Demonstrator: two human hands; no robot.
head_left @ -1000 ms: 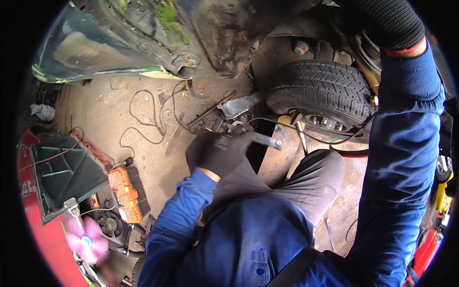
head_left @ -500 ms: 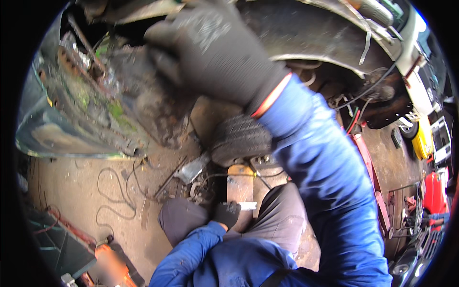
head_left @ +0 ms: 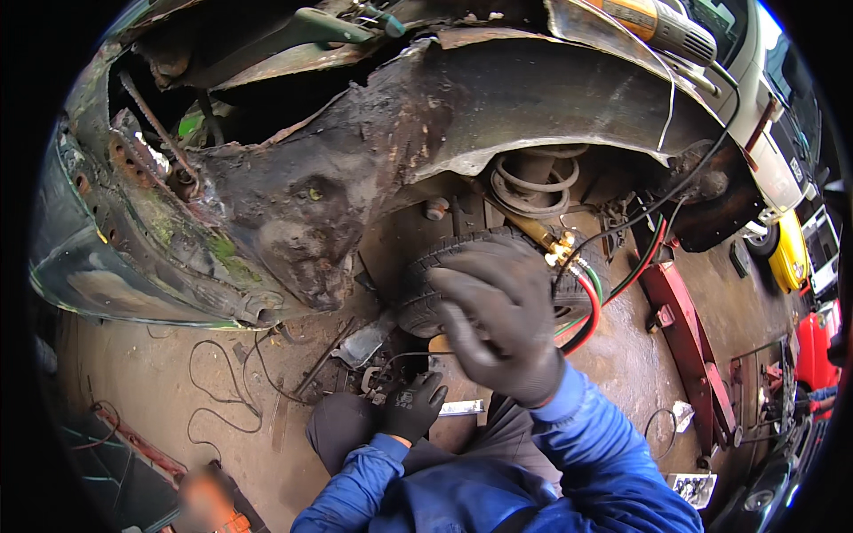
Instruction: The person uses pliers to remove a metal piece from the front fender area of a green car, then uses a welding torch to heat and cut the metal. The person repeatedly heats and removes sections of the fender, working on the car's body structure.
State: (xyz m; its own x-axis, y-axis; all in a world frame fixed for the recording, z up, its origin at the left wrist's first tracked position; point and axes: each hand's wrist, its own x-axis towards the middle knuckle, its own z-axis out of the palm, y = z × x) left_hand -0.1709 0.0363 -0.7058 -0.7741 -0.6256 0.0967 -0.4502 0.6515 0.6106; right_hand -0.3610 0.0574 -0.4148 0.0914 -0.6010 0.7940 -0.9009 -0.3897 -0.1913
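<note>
My right hand (head_left: 498,315), in a dark glove and smeared by motion, is raised in front of a tyre (head_left: 444,253). Its fingers are loosely bent and apart, with nothing visible in them. Low between my knees is my left hand (head_left: 415,406), also gloved, its fingers extended beside a pale metal strip (head_left: 461,408). Beyond my right hand, a brass torch valve (head_left: 563,249) with red and green hoses (head_left: 590,298) lies by a coil spring (head_left: 536,191). Above stands a rusty, cut-open car body panel (head_left: 329,191).
An orange power tool (head_left: 653,22) lies on the bodywork at upper right, its cable hanging down. A red floor jack (head_left: 689,315) stands at right. Thin cable (head_left: 218,391) loops over the floor at left, near a metal scrap (head_left: 364,342). Other cars line the right.
My right hand has come down and back from the body panel to the front of the tyre, uncovering the panel and torch valve. My left hand has stayed low between my knees.
</note>
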